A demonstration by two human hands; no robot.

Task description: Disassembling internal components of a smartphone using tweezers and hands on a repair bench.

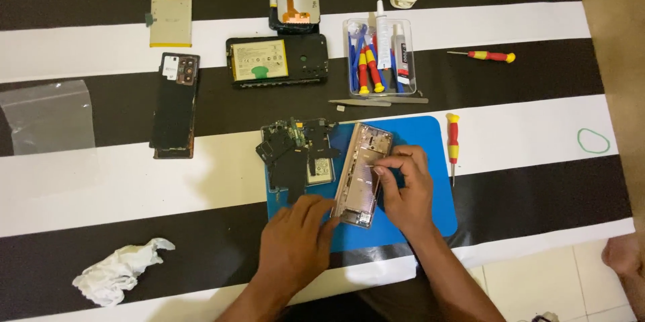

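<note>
From the head camera we look down on a black-and-white striped table cover (101, 181) with a blue work mat (433, 208) near its front edge. On the mat lies a bare phone frame (363, 173), pinkish metal, long axis running roughly from 12 to 6 o'clock and tilted slightly.

Our left hand (295, 241) lies flat, fingers together and extended, their tips pressing the lower left edge of the phone frame; it grips nothing. Our right hand (406, 191) sits at 3 o'clock of the frame, fingers curled inward, with thumb and forefinger pinched at the frame's right edge. Whether something small is held between them we cannot tell, as the spot is too small.

Just at 9 o'clock of the frame, touching the mat's left edge, rests a cluster of black phone parts (295, 154). At 3 o'clock of the mat lies a red-and-yellow screwdriver (453, 144).

Farther off at 12 o'clock stand a clear tool box (379, 57) holding blue and red tools and a glue tube, with metal tweezers (376, 101) just below it. At 11 o'clock lie an opened phone with its battery (277, 60) and a dark back cover (175, 106). A crumpled white tissue (121, 271) sits at 8 o'clock and a green rubber band (594, 141) far off at 3 o'clock.
</note>
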